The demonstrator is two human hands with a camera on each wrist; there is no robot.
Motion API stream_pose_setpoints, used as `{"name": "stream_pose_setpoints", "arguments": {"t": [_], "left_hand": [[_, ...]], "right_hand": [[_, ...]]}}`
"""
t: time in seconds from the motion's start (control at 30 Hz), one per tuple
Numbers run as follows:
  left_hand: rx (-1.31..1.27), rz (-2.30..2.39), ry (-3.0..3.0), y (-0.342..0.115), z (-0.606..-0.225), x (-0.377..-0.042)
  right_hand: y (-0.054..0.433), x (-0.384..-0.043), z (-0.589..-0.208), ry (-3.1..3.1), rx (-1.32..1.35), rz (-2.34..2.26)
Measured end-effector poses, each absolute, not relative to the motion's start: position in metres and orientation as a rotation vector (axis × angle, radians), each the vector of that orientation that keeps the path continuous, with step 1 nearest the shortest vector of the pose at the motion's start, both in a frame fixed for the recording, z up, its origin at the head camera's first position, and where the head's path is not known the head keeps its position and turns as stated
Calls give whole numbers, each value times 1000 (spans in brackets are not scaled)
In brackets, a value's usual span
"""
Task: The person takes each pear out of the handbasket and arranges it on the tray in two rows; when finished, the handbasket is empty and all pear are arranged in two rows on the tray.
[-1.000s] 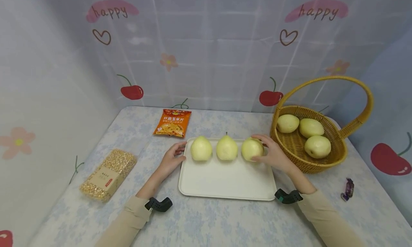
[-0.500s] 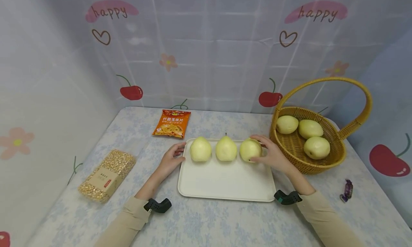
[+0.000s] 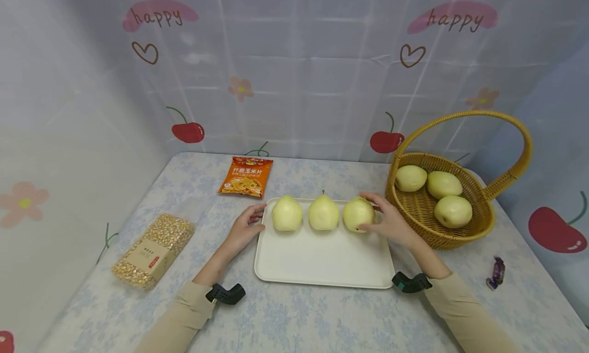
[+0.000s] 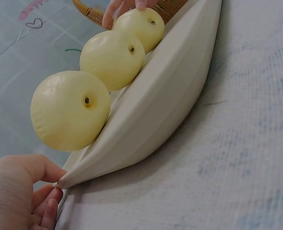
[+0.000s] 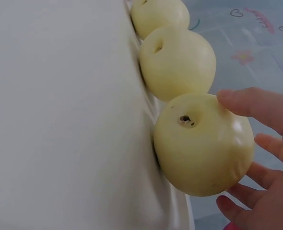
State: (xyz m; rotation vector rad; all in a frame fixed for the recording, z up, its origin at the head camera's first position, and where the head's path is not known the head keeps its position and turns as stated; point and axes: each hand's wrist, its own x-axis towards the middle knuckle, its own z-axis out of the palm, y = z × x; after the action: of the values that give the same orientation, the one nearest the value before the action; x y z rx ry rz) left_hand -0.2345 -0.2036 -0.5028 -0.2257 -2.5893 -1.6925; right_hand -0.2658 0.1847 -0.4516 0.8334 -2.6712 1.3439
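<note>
Three pale yellow-green pears stand in a row along the far side of a white rectangular tray. In the head view they are the left pear, the middle pear and the right pear. My right hand holds the right pear, thumb at its near side and fingers curled behind it; the right wrist view shows the thumb on the pear's skin. At the tray's left edge, my left hand pinches the rim between thumb and fingers.
A wicker basket with a tall handle holds three more pears at the right. Near it lies a purple-wrapped candy. An orange snack bag lies behind the tray, and a bag of corn kernels at the left.
The right pear has shifted slightly left and turned in my right hand, so a dark spot low on it now shows. My left hand stays at the tray rim.
</note>
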Motion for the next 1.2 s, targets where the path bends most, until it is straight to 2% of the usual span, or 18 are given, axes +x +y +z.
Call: {"name": "stream_pose_setpoints", "arguments": {"t": [0.3, 0.6, 0.93, 1.2], "left_hand": [[-159, -1811, -2592, -202, -499, -234], [-183, -1807, -2622, -194, -468, -217], [-199, -1785, -2588, -204, -502, -236], [-166, -1797, -2604, -198, -488, -228]], "right_hand": [[187, -256, -425, -2704, 656, 1494], [212, -252, -395, -2543, 523, 1457], [251, -253, -389, -2496, 343, 1398], [293, -247, -395, -2508, 156, 1286]]}}
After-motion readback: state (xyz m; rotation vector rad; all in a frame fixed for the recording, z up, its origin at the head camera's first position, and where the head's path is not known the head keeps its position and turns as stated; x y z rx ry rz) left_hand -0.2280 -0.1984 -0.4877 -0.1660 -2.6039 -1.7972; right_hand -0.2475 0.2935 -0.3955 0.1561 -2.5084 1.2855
